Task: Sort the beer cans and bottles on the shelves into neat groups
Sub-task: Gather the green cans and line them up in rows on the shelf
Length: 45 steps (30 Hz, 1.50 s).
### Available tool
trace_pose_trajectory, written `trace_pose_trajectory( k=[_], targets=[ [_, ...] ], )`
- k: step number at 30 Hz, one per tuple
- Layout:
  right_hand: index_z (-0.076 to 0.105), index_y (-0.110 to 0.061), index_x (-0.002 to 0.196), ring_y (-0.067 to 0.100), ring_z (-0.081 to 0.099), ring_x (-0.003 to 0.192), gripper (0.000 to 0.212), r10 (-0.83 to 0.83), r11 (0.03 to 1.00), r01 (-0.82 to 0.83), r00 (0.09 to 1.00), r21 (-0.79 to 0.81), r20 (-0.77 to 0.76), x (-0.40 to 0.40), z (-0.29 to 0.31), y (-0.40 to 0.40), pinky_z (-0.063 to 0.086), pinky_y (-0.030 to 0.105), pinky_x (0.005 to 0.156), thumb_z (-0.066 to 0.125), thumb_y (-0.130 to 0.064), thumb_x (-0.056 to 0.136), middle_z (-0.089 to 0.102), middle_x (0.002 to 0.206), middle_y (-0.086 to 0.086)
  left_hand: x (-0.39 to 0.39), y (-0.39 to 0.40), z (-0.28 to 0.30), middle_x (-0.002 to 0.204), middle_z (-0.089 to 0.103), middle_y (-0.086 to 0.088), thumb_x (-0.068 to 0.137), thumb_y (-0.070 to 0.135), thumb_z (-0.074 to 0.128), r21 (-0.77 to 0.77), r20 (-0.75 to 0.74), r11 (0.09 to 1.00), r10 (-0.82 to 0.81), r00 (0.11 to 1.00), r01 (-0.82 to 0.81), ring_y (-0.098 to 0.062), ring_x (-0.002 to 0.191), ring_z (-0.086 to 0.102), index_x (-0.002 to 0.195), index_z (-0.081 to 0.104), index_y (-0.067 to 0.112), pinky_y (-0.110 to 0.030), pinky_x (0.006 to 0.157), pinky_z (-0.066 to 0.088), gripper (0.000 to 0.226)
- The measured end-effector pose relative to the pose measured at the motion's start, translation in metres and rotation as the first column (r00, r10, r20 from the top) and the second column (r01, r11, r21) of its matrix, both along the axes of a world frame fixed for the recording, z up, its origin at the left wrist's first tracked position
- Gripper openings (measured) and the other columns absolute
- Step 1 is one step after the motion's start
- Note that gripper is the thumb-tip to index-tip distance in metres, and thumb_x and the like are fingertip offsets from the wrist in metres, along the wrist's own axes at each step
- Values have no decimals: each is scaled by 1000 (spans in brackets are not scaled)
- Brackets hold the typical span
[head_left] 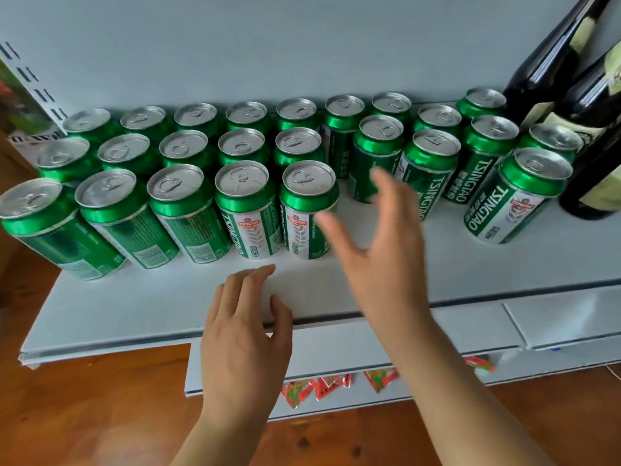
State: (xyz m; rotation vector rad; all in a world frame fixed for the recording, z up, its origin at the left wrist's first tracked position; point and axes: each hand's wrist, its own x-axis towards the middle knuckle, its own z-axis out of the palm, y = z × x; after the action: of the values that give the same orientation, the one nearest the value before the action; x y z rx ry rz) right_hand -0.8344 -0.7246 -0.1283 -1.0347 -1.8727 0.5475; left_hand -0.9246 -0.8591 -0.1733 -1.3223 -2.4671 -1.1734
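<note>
From the head view I see a white shelf (134, 307) carrying green beer cans (188, 149), all upright with silver tops. On the left they stand packed in three tidy rows, five to a row, touching one another; the front row ends at a can with a red emblem (304, 210). To the right the cans are looser, with gaps between them, and one front can (519, 196) stands apart near the dark bottles (591, 105), which are grouped at the far right end of the shelf against the back wall. My left hand (245, 334) hovers over the bare front strip of the shelf, fingers relaxed and slightly spread, holding nothing. My right hand (376, 250) is raised higher, fingers wide apart and blurred, just beside the emblem can, also holding nothing; I cannot tell whether it touches that can. Below the shelf edge, red packets (322, 386) hang over a wooden floor (84, 415).
</note>
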Motion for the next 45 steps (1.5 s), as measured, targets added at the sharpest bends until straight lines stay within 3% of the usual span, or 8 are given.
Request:
trace_pose_trajectory(
  k=[4,12,18,27,30,35,40,45],
  targets=[
    [47,-1,130,27,50,117,71,-354,935,353,934,-17,-57,34,3,51,42,33,98,74,-44,80,51,126,13,2,12,6,115,52,1,90,13,60,67,-13,997,-24,1000,25,-22,107,54,122,59,12,-42,81,55,32],
    [50,-15,124,14,59,100,57,-112,983,106,993,-149,-31,37,-24,56,57,35,83,79,-30,77,56,115,0,19,40,9,120,45,8,94,17,58,129,114,987,-115,987,100,-17,108,55,126,53,19,-37,72,56,33],
    [62,-24,115,0,57,100,34,123,952,-150,985,-266,-118,32,-2,57,42,20,85,35,-41,105,64,111,-1,35,53,11,117,39,9,85,27,72,175,236,983,15,972,-58,-10,96,56,122,42,22,-23,75,51,48],
    [36,-36,148,13,35,141,69,189,624,-302,953,-721,-236,8,7,72,26,31,114,14,-71,93,41,152,-9,51,86,13,113,31,5,70,50,80,123,216,971,175,961,-205,-22,90,54,117,38,14,-21,77,44,72],
    [49,-25,142,0,47,120,59,279,726,-313,948,-612,-154,26,17,70,33,16,97,21,-57,101,54,136,-5,54,86,14,114,33,3,73,42,82,102,216,967,208,954,-234,-24,90,54,116,37,17,-27,77,48,67],
    [58,-2,125,24,52,121,38,-104,964,130,987,230,-123,105,29,81,42,35,105,63,-21,92,56,127,12,96,92,27,108,39,7,84,23,74,124,129,972,183,975,-199,-16,90,49,110,44,19,-31,75,49,39],
    [47,-5,132,25,50,118,74,-259,944,243,965,-222,-45,142,1,102,37,17,91,79,-39,75,50,130,12,136,127,24,116,42,13,89,27,66,2,175,999,-43,984,43,-4,98,48,121,49,26,-25,79,49,36],
    [56,-9,119,17,57,102,63,-105,985,103,994,-140,-5,131,-6,97,43,19,81,82,-42,72,59,113,5,141,127,16,133,41,-6,80,35,75,26,53,986,161,986,-162,-24,124,39,136,42,12,-35,104,38,69]
  ],
)
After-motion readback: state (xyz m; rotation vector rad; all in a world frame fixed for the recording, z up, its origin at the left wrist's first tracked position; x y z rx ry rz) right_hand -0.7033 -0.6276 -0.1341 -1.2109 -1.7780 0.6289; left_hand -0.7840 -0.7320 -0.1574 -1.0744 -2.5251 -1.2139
